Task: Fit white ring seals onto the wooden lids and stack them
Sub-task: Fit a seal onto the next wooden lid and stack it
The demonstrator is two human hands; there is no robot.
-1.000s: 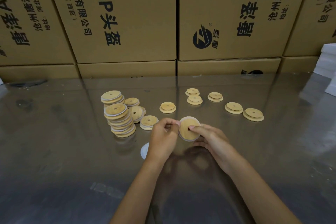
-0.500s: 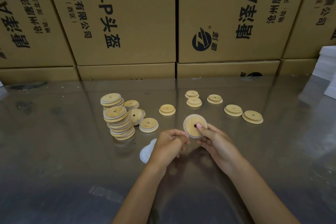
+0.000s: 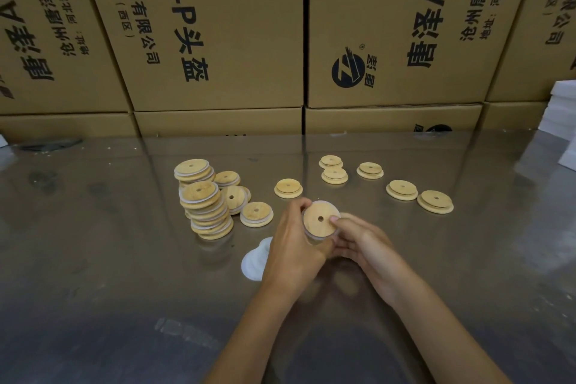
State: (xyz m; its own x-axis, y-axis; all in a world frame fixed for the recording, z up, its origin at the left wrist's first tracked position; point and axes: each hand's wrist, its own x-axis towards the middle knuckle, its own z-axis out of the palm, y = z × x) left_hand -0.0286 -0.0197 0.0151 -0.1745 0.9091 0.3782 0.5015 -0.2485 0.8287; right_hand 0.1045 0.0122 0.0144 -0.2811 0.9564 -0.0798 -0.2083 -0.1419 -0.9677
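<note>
Table (image 3: pixel 93 259) shiny, grey, reflecting the boxes (image 3: pixel 218 25) stacked along its far edge. At left, a leaning stack (image 3: pixel 204 209) of sealed lids, white rims showing between the wood; a second, shorter stack (image 3: pixel 194 170) just behind it. A few more sealed lids beside these, one tilted (image 3: pixel 233 198) against the stack, one flat (image 3: pixel 256 213) just to the right. Near me, a pile of white seals (image 3: pixel 254 260) lies on the table, partly hidden behind my left hand (image 3: pixel 294 246). Left hand grips the lid (image 3: pixel 321 220) I am working on, fingers curled round its left edge, holding it up off the table, face tilted toward me. A white seal rim shows round its edge; whether it is seated all the way round I cannot tell. Right hand (image 3: pixel 358 240) clamps the same lid from the right, thumb pressed on the face near the centre hole, fingers behind. Both hands close together on the one lid. Beyond and to the right, six bare lids lie flat and scattered: one (image 3: pixel 288 188) just past my hands, a pair (image 3: pixel 333 170) touching, one alone (image 3: pixel 370 170), two (image 3: pixel 419 196) side by side farthest right. White foam blocks (image 3: pixel 561 109) at the right edge.
</note>
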